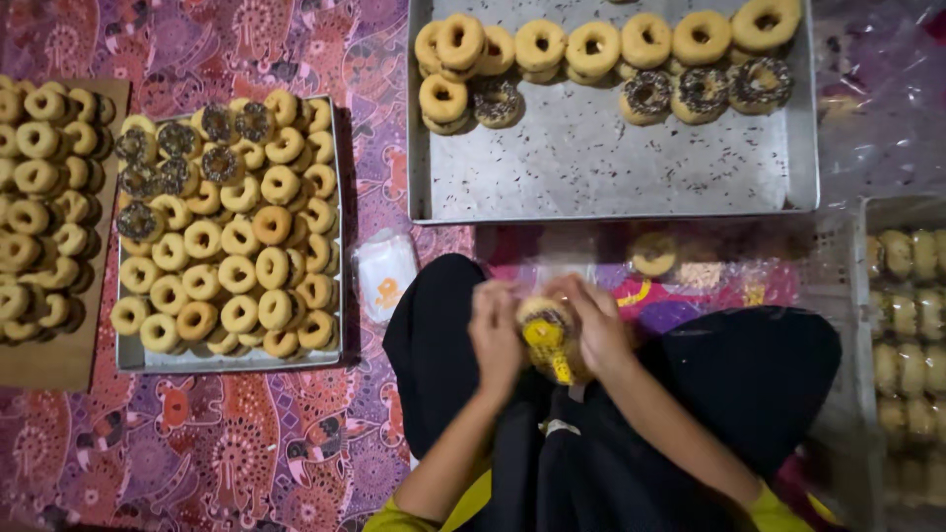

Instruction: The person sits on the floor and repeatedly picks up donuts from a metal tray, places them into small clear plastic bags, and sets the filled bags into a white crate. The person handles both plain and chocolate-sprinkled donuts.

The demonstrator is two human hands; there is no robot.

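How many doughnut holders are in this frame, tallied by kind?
Metal trays: 2, the large tray and the small tray
Wooden board: 1
Clear plastic crate: 1
Total: 4
The left hand and right hand together grip one wrapped doughnut.

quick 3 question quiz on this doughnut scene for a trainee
1. True or false: the large metal tray is packed full of doughnuts.
2. What do the left hand and right hand hold? A) one doughnut in yellow-printed wrapping B) a knife C) a cup
3. What tops the dark doughnuts on that tray?

Key: 1 false, only its far edge holds doughnuts. 2 A. 3 sprinkles over dark icing.
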